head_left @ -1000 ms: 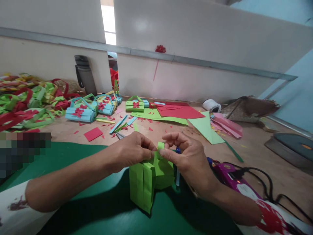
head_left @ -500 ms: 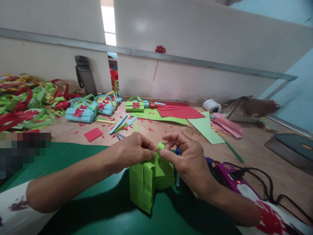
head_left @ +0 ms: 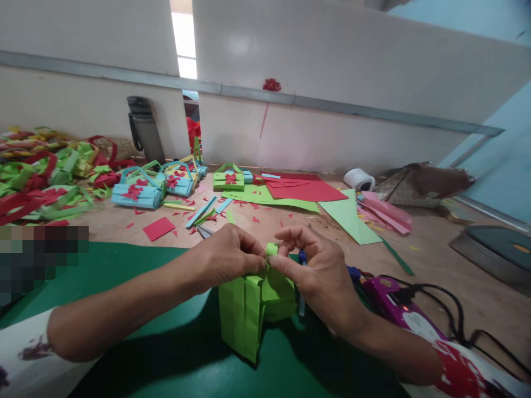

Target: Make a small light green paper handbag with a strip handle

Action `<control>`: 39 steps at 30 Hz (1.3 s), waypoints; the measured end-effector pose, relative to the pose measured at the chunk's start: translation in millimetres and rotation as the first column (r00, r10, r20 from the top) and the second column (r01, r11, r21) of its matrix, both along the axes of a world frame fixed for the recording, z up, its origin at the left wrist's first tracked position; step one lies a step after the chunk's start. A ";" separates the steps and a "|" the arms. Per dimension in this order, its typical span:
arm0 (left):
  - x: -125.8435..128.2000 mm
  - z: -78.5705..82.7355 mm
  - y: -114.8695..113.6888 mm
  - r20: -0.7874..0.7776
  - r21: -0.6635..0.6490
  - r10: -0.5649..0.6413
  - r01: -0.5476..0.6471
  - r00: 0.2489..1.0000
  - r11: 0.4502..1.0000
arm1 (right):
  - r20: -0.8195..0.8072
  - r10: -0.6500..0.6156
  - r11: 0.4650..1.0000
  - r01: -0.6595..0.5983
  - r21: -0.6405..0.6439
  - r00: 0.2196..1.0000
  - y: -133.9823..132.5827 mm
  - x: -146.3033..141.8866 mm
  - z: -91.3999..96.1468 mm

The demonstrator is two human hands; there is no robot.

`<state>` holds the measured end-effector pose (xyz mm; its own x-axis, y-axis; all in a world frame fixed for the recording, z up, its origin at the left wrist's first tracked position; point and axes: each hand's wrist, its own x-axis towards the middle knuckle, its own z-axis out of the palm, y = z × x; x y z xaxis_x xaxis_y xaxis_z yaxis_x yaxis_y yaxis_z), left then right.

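A light green folded paper bag (head_left: 241, 315) stands on the dark green mat (head_left: 166, 359) between my hands. My left hand (head_left: 228, 251) pinches the paper at the bag's top edge, thumb against fingers. With thumb and finger, my right hand (head_left: 317, 265) grips a short curled green paper strip (head_left: 272, 250) that rises from the same edge. The fingertips of both hands nearly meet, and they hide where strip and bag join. Just behind my right hand is a blue-capped glue gun or pen-like tool (head_left: 302, 257), partly covered.
Finished paper bags with red bows (head_left: 136, 193) sit at the left back, beside a grey bottle (head_left: 145, 130). Red paper sheets (head_left: 307, 188) and scraps lie behind my hands. Scissors (head_left: 204, 231) rest near my left hand. A purple power strip (head_left: 398, 307) with black cables is at right.
Both hands stay at the bag's top edge with only tiny finger shifts. The bag stays in place.
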<state>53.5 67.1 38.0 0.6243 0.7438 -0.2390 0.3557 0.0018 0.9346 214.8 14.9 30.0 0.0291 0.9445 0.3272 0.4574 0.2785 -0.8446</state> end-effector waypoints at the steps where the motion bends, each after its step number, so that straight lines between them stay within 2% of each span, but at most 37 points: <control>1: 0.0 -0.1 -0.2 0.000 0.002 -0.001 0.001 1.000 1.000 | -0.001 0.002 1.000 -0.002 -0.001 1.000 -0.1 -0.1 -0.3; 7: 1.8 4.0 -1.5 -0.021 0.006 0.017 -0.017 1.000 1.000 | -0.011 -0.007 1.000 0.007 -0.011 1.000 0.3 -0.9 -0.6; 13: 0.8 3.4 -0.7 -0.002 -0.016 0.013 -0.013 1.000 1.000 | -0.024 -0.051 0.999 0.051 0.016 0.998 1.4 11.8 8.5; 16: -0.8 2.4 -0.2 0.006 -0.021 0.022 -0.022 1.000 1.000 | 0.031 0.078 0.993 -0.075 -0.093 0.996 2.2 17.6 11.8; 18: -1.4 2.3 0.0 0.004 -0.016 0.022 -0.022 1.000 1.000 | 0.075 0.197 0.964 -0.179 -0.198 0.978 2.4 17.7 11.3; 20: -1.4 2.7 -0.1 -0.010 0.000 0.021 -0.021 1.000 1.000 | 0.099 0.251 0.941 -0.219 -0.256 0.963 1.8 15.5 9.5; 27: 0.1 2.9 -1.8 -0.018 0.004 0.005 -0.005 1.000 1.000 | 0.056 0.223 0.930 -0.195 -0.311 0.973 -1.8 10.7 5.8; 39: -0.4 5.1 -5.2 0.027 -0.006 0.023 -0.023 0.999 1.000 | 0.064 0.194 0.948 -0.170 -0.268 0.979 -4.6 10.0 4.0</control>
